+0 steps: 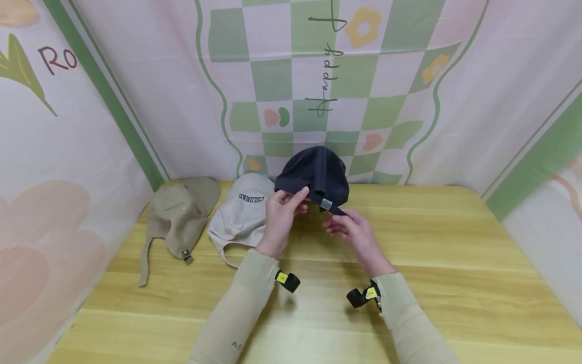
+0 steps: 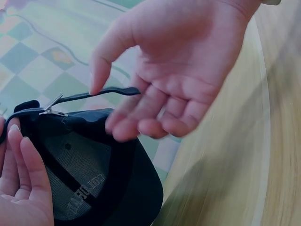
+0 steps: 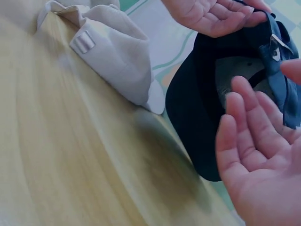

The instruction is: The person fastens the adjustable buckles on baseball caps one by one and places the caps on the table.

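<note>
A dark navy cap (image 1: 297, 172) (image 2: 148, 176) (image 3: 186, 110) is held up near the back edge, its hollow inside facing the wrist cameras. My left hand (image 1: 279, 217) (image 2: 23, 188) (image 3: 211, 14) pinches its back band, left of a metal buckle (image 1: 326, 204) (image 2: 55, 112) (image 3: 276, 47). The loose end of the dark strap (image 1: 337, 211) (image 2: 110, 90) runs out through the buckle. Thumb and fingers of my right hand (image 1: 359, 237) (image 2: 176, 75) (image 3: 263, 155) pinch that end, the other fingers loosely bent.
Left of the navy cap, a pale cap (image 1: 247, 212) (image 3: 115, 54) with dark lettering lies on the wooden table (image 1: 432, 303) (image 2: 235, 179) (image 3: 61, 141). Farther left lies a khaki cap (image 1: 175, 212) with its strap hanging loose. A patterned curtain (image 1: 182, 101) stands behind.
</note>
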Motion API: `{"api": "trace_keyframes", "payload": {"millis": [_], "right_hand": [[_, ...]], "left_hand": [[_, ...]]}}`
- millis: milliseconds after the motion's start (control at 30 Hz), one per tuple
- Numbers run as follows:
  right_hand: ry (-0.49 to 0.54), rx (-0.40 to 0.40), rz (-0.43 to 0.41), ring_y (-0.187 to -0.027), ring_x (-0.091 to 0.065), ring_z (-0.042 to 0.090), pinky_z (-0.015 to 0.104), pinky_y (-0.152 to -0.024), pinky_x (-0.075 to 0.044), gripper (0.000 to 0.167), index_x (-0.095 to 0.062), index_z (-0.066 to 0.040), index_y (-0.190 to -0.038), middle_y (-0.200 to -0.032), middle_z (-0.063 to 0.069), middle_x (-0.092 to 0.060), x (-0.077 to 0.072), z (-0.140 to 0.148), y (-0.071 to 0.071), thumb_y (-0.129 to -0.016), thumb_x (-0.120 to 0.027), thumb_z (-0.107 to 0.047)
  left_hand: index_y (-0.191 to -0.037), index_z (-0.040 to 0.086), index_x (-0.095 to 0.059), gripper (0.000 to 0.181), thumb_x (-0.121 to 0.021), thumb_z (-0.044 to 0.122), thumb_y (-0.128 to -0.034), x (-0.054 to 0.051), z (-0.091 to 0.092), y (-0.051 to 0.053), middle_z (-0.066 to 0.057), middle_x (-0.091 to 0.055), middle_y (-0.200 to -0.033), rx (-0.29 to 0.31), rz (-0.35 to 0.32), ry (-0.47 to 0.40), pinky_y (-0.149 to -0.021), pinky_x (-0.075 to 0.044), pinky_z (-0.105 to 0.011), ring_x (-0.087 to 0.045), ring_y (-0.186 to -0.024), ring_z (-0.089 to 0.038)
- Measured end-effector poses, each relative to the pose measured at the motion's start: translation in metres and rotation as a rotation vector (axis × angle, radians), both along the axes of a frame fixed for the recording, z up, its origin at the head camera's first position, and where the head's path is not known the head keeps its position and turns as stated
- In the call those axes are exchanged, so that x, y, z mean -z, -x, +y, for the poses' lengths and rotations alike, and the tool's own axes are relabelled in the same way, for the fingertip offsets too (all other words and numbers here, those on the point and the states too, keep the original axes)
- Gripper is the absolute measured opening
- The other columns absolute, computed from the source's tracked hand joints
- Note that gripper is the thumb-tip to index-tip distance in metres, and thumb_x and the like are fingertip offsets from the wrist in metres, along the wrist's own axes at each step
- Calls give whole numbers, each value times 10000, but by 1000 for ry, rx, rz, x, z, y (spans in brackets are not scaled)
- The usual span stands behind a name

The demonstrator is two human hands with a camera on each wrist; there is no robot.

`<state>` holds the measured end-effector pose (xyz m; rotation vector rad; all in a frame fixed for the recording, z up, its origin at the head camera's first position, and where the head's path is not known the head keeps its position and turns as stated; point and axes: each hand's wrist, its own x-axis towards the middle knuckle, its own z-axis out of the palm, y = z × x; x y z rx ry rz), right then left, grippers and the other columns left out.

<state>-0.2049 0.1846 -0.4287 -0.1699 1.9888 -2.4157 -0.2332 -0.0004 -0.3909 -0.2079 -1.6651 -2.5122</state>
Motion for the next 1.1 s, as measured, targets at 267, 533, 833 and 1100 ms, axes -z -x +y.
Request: {"api": "trace_keyframes", "payload": {"millis": [267, 533, 833, 1100], "right_hand": [[-63, -138, -101, -930, -679, 303, 371, -842, -564, 480, -466, 130, -1357, -1019, 151, -718, 8, -6, 3, -1072, -483, -256], [57, -173, -70, -954, -671, 306, 416, -883, -553, 353, -514, 29, -1293, -1058, 139, -715, 5, -13, 3, -1066, -481, -240], [262, -151, 37, -951, -678, 248, 414, -938, -535, 267, -611, -56, -1181, -1061, 117, -726, -3, -15, 0, -1067, -553, -290], [380, -40, 19, -899, -706, 191, 335, -894, -554, 178, -662, -73, -1066, -977, 77, -754, -13, -22, 2, -1063, -583, -233]], "left_hand": [[-885, 87, -688, 102, -753, 135, -947, 0, 1, 1, -38, -716, -787, 0, 8, -11, -697, -583, -297, -637, -662, -140], [-876, 81, -689, 102, -755, 121, -942, 0, 2, -1, -35, -702, -766, 1, 6, -25, -677, -582, -279, -636, -651, -136], [-880, 74, -684, 109, -751, 128, -948, 4, 1, -1, -38, -712, -778, 6, 2, -17, -679, -581, -279, -638, -656, -137], [-866, 76, -684, 112, -754, 116, -943, 6, 2, -2, -59, -719, -792, 8, 3, -10, -676, -582, -281, -640, -658, -152]]}}
